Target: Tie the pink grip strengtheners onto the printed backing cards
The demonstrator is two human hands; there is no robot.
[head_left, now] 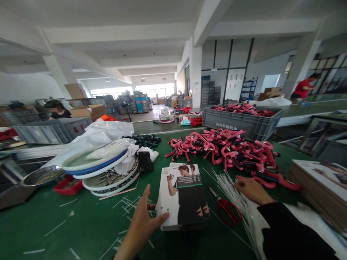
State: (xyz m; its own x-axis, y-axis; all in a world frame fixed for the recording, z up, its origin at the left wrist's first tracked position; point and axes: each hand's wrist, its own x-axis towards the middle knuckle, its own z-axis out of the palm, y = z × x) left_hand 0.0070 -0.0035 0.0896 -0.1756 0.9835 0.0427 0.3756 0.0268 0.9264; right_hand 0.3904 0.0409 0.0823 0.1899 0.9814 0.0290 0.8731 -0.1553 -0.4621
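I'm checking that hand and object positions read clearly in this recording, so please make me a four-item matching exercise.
Column one
1. Scissors
2. Grey crate with white lettering
3. Left hand
4. Right hand

Column two
A. At the far end of the white strips
B. Between the central card stack and the white strips
C. Beyond the heap of pink hand grips
D. At the left side of the central card stack

Pairs: 1-B, 2-C, 3-D, 4-A

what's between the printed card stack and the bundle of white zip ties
Red-handled scissors and a loose white zip tie, seen in the head view.
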